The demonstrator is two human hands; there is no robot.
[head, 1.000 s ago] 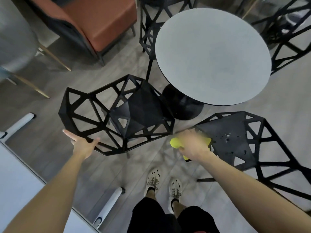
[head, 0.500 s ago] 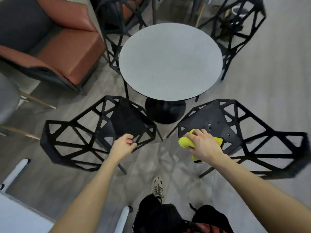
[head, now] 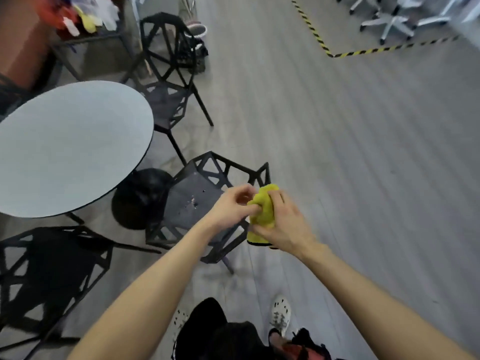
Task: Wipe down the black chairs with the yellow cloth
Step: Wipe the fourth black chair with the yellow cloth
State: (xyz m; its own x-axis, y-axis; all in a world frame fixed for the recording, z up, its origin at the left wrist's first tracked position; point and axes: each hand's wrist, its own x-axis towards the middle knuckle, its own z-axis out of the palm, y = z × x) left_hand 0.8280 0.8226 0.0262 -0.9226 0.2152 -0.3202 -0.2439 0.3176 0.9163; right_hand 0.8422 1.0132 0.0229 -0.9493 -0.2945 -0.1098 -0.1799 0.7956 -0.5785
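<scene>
Beneath both hands, the chair point(head: 197, 203) seat showed specks, unwiped; the right hand point(head: 283, 224) gripped the cloth point(head: 263, 211), the left hand point(head: 233, 203) pinching its edge.

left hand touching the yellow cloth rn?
Touching. The head view shows the left hand pinching the upper edge of the bunched yellow cloth, no gap visible, while the right hand grips it from the other side.

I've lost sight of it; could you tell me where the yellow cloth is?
The yellow cloth is bunched between both hands, above the right edge of the nearest black chair.
</scene>
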